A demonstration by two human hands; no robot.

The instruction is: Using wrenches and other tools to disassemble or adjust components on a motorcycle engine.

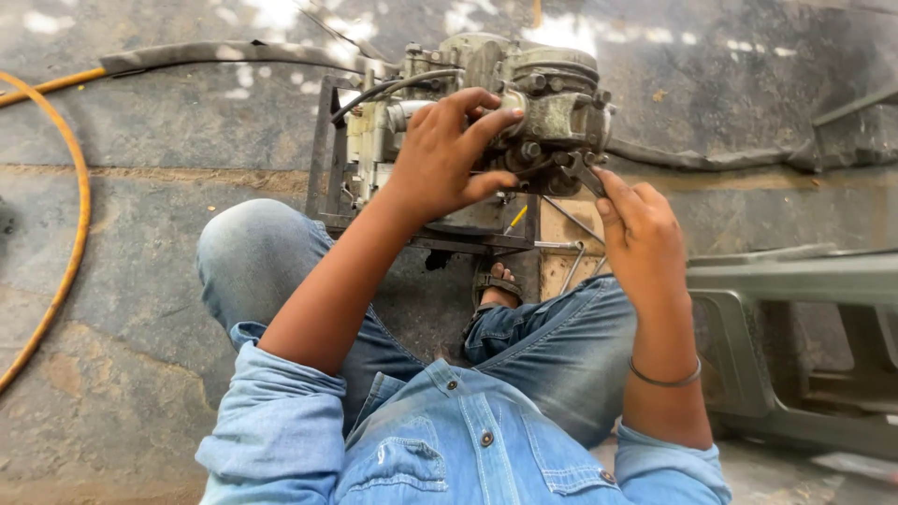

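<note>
The grimy engine part point(505, 103) sits on a dark metal stand point(327, 159) at upper centre. Your left hand point(449, 154) curls around its body; your right hand point(641, 234) pinches a small wrench point(585, 173) against its right side.

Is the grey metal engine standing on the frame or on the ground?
On the frame: grey metal engine sits atop the dark metal frame.

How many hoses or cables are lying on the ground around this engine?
3: an orange hose curving down the left side, a grey hose running from upper left to the engine, and a dark hose leading off right. Others may be hidden behind the engine.
</note>
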